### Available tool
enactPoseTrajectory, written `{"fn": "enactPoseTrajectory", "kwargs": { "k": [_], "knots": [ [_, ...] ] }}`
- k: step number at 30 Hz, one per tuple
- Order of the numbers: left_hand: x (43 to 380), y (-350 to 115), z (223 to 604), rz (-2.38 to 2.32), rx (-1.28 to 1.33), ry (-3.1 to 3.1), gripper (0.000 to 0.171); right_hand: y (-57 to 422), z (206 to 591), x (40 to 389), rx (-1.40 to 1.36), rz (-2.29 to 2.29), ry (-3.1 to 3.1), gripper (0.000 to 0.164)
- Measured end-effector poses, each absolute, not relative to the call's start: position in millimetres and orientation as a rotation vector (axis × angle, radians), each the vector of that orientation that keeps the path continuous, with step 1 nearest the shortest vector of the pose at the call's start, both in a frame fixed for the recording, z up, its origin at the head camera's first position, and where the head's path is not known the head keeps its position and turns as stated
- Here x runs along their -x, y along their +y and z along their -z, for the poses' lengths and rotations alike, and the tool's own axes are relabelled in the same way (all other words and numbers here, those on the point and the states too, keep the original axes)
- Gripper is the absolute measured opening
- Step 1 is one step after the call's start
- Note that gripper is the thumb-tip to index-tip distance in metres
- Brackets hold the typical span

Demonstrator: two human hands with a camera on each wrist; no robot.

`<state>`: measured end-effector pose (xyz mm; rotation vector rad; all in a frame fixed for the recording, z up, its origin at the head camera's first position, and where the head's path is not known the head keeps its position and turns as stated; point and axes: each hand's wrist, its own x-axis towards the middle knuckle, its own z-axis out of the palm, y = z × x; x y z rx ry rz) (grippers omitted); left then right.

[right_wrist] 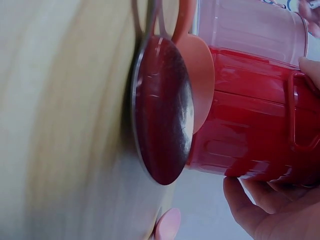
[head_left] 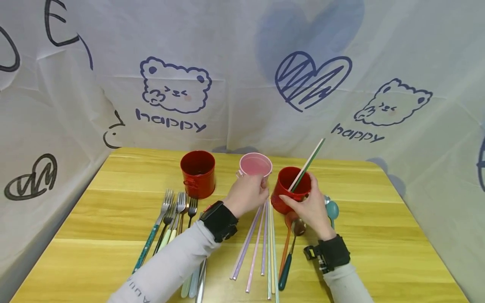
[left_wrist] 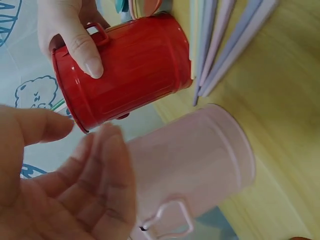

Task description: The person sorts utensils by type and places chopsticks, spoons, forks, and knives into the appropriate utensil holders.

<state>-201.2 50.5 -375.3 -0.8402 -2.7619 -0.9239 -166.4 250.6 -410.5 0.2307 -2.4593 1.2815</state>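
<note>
My right hand (head_left: 312, 210) grips a red bucket-shaped cup (head_left: 280, 200), thumb on its near side and fingers round the far side. Two chopsticks (head_left: 307, 165), one pale and one green, lean out of that cup. In the left wrist view, my left hand (left_wrist: 75, 185) has thumb and fingertips apart, loosely bent, with nothing between them. It hovers beside the pink cup (left_wrist: 185, 155) and near the red cup's rim; in the head view it overlaps the pink cup's front. Several pastel chopsticks (head_left: 261, 248) lie on the table before the cups.
Another red cup (head_left: 198, 179) stands at the back left. Several forks (head_left: 166, 206) and light-handled cutlery (head_left: 193, 282) lie left, partly under my left sleeve. An orange spoon (right_wrist: 200, 75) and a metal spoon (right_wrist: 162, 110) lie by the gripped cup; a teal spoon (head_left: 332, 209) lies right.
</note>
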Motion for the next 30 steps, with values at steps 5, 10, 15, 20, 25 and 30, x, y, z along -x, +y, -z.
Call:
{"fn": "enactPoseTrajectory", "kwargs": {
  "k": [5, 10, 15, 20, 25, 30],
  "knots": [
    [195.6, 43.8, 384.6, 0.905, 0.803, -2.915, 0.026, 248.7, 405.3, 162.6, -0.223, -1.28, -2.469, 0.084],
    [191.2, 40.3, 396.4, 0.872, 0.702, -3.174, 0.034, 250.1, 405.9, 162.6, -0.217, -1.292, -2.473, 0.084],
    [183.9, 39.3, 404.5, 0.906, 0.687, -3.245, 0.02, 250.9, 406.5, 162.2, -0.223, -1.287, -2.476, 0.084],
    [175.3, 38.3, 409.5, 0.822, 0.758, -3.277, 0.024, 250.7, 406.5, 161.8, -0.228, -1.288, -2.471, 0.084],
    [170.0, 37.6, 414.9, 0.773, 0.755, -3.347, 0.024, 249.2, 405.6, 161.8, -0.224, -1.3, -2.467, 0.084],
    [168.2, 38.2, 418.7, 0.731, 0.744, -3.407, 0.017, 248.4, 405.2, 162.5, -0.229, -1.307, -2.466, 0.084]
  ]
}}
